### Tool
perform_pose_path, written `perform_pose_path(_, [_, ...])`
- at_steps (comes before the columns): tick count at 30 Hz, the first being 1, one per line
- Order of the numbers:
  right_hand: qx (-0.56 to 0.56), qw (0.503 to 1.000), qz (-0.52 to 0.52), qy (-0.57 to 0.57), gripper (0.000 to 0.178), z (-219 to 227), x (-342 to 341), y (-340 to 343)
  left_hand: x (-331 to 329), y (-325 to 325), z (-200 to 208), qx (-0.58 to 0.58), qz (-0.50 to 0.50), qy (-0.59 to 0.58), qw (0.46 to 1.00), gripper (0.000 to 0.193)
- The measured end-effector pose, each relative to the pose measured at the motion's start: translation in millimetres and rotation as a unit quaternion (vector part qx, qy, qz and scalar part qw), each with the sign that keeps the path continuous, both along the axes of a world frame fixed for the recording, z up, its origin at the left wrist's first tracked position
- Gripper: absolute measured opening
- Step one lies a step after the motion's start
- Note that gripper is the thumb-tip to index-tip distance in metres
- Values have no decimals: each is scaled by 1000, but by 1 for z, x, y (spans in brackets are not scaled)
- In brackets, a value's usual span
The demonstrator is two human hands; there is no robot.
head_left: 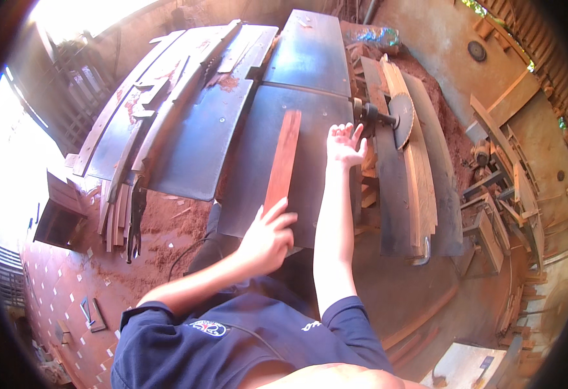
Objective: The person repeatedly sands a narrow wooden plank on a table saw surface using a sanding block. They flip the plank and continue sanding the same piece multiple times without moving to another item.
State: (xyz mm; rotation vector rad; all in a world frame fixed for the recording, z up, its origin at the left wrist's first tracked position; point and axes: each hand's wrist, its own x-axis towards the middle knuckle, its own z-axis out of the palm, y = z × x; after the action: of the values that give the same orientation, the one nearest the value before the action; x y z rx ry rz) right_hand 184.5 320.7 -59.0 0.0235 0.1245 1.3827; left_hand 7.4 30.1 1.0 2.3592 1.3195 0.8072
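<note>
Navy shirt (pixel 251 340) comes nearest. Beyond, the wood strip (pixel 284 159) lies lengthwise on the metal surface (pixel 251 188), stretching away from the left hand (pixel 266 240) — fingers at its near end, pinch unclear; the right hand (pixel 347 148), spread, hangs apart, rightward.

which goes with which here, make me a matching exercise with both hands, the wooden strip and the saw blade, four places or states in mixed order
1. wooden strip
2. left hand
3. right hand
4. saw blade

A. open and empty
B. round and toothed, on a dark shaft
C. reddish brown, on a grey metal surface
D. at the wooden strip's near end

Pairs: 1-C, 2-D, 3-A, 4-B
</note>
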Motion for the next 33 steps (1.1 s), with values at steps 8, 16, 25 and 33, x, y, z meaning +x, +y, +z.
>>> perform_pose_path(8, [12,999,-3,-31,43,-3,3,-1,-8,-57,5,-46,-44,23,998,16])
perform_pose_path(16, [2,999,7,-46,43,0,-4,-3,-7,-56,0,-53,-38,-3,998,22])
perform_pose_path(25, [-1,998,-2,-61,45,-2,-7,-1,-14,-52,4,-60,-53,-10,997,25])
perform_pose_path(33, [4,998,-2,-67,48,-8,-1,3,-19,-33,-2,-58,-88,-33,994,26])
